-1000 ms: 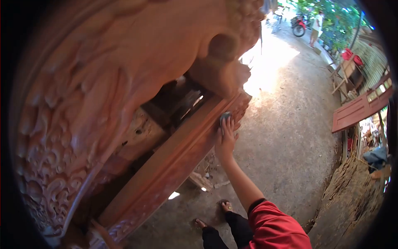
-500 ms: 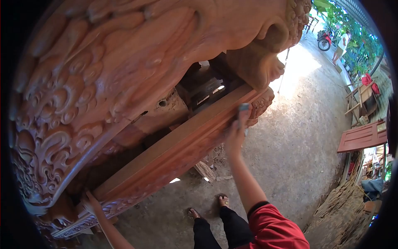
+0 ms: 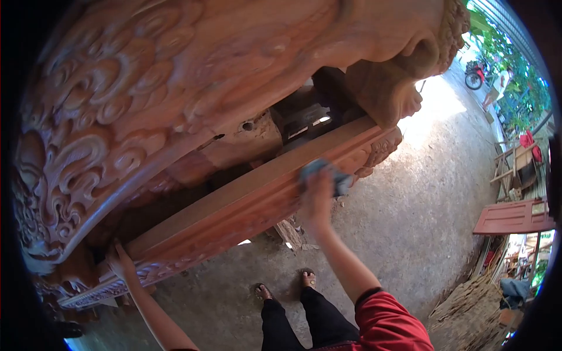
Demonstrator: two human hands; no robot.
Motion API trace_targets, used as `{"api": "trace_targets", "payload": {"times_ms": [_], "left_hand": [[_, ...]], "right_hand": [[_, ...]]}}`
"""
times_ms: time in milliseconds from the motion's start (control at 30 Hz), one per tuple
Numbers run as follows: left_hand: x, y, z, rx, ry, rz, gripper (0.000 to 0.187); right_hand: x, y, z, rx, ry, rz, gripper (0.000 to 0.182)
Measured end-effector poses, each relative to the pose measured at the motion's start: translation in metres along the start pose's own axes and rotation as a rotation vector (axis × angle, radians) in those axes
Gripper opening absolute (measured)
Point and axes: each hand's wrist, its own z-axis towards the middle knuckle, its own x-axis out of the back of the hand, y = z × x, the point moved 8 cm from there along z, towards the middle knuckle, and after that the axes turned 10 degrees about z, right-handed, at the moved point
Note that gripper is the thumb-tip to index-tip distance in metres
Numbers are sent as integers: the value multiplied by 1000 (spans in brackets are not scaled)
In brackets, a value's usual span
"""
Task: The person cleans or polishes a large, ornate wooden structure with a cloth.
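Note:
A large carved wooden piece (image 3: 234, 52) with swirling relief fills the upper left. Below it runs a long moulded wooden rail (image 3: 234, 205), slanting from lower left to upper right. My right hand (image 3: 318, 202) is closed round a grey-blue cloth (image 3: 328, 175) against the rail's front face, blurred by motion. At the rail's lower left end, my left hand (image 3: 120, 263) rests over the top edge, its fingers partly hidden in the dark gap behind.
Wood scraps (image 3: 288, 234) lie on the concrete floor (image 3: 404, 205) beneath the rail. At the right are a red-brown panel (image 3: 509, 217) and a rough wood slab (image 3: 468, 313). Farther back, a person (image 3: 499, 85) stands near a red motorbike (image 3: 477, 75).
My right hand has moved left and down along the rail with the cloth. My left hand stays at the rail's lower end. The whole view has shifted slightly.

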Motion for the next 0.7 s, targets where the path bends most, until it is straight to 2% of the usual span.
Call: {"api": "trace_targets", "payload": {"times_ms": [33, 67, 133, 167, 200, 267, 300, 333, 400, 467, 533, 600, 700], "left_hand": [[0, -2, -1, 14, -3, 10, 53], [-2, -2, 0, 20, -28, 14, 53], [2, -1, 0, 38, -49, 25, 53], [6, 6, -2, 7, -52, 28, 53], [9, 11, -3, -25, -55, 29, 53], [10, 13, -2, -21, -55, 25, 53], [10, 13, -4, -25, -60, 20, 53], [10, 13, -5, -22, -65, 20, 53], [12, 12, -4, -10, -23, 20, 53], [-2, -8, 5, 7, -14, -4, 53], [-15, -14, 2, 30, -12, -47, 53], [-9, -12, 4, -27, -10, 5, 53], [-14, -22, 8, -15, 12, -18, 52]], "right_hand": [[-27, -24, -18, 104, -327, -242, 45], [-31, -21, -26, 106, -338, -233, 45], [-45, -32, -51, 562, -315, -272, 49], [-34, 3, -38, 415, -315, -318, 49], [-25, 14, -22, 423, -317, -309, 49], [40, 66, 23, -131, 232, 211, 48], [58, 92, 14, -420, 502, 462, 48], [57, 82, 13, -420, 498, 458, 48], [28, 36, 11, -338, 336, 179, 47], [-29, 34, -29, -349, 242, 583, 49], [-33, -39, -54, 33, -64, 215, 51], [-24, -6, -49, -26, 12, 221, 51], [15, 64, -24, -328, 306, 274, 50]]}}
